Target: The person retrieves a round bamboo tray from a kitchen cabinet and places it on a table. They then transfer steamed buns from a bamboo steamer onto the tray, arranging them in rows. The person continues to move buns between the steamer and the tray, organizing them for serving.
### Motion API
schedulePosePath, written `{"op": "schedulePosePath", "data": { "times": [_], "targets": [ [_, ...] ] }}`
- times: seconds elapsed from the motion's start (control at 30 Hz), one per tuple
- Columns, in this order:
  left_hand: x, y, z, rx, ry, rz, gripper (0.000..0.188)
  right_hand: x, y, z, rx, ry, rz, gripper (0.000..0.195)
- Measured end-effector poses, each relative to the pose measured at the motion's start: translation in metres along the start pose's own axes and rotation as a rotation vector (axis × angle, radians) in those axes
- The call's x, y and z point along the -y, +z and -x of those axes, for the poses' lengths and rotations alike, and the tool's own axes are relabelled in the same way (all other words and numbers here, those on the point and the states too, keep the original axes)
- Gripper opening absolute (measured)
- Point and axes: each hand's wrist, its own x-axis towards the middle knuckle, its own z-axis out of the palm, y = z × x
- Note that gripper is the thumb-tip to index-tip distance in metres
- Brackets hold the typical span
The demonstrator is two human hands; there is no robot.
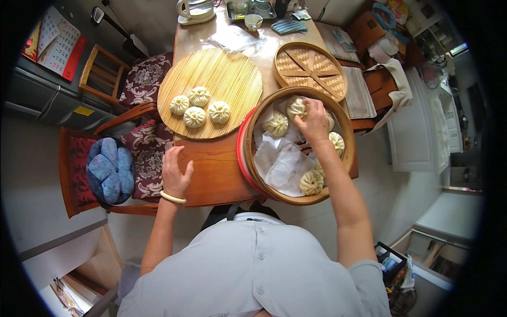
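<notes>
My right hand reaches into the round bamboo steamer, its fingertips against a pleated bun near the far wall. More buns rest along the steamer's inside, one of them at the near right and one at the left, on white liner paper. My forearm hides part of that row. My left hand, with a pale bangle on the wrist, is held with fingers apart and nothing in it, by the table's left edge. Several pleated buns sit together on a round slatted mat.
A woven bamboo steamer lid lies behind the steamer. Farther back are a clear plastic bag, a small cup, a folded cloth and an electric kettle. Chairs flank the wooden table; the left one holds a blue cushion.
</notes>
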Motion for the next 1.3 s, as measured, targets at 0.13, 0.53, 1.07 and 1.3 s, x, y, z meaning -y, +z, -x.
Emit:
{"op": "schedulePosePath", "data": {
  "times": [0.13,0.53,1.07,1.3],
  "targets": [
    [0.003,0.003,-0.002,0.019,-0.009,0.016,0.042,0.0,-0.012,0.018,-0.151,0.012,-0.101,0.04],
    [-0.156,0.129,-0.157,0.408,0.289,0.394,0.049,-0.009,-0.025,0.046,-0.172,-0.01,-0.175,0.045],
    [-0.174,0.177,-0.21,0.711,0.039,0.439,0.038,0.003,-0.038,0.04,-0.16,-0.099,-0.139,0.051],
    [-0.086,0.043,-0.169,0.281,0.004,0.785,0.025,0.047,-0.132,0.018,-0.032,-0.366,0.097,0.058]
  ]
}}
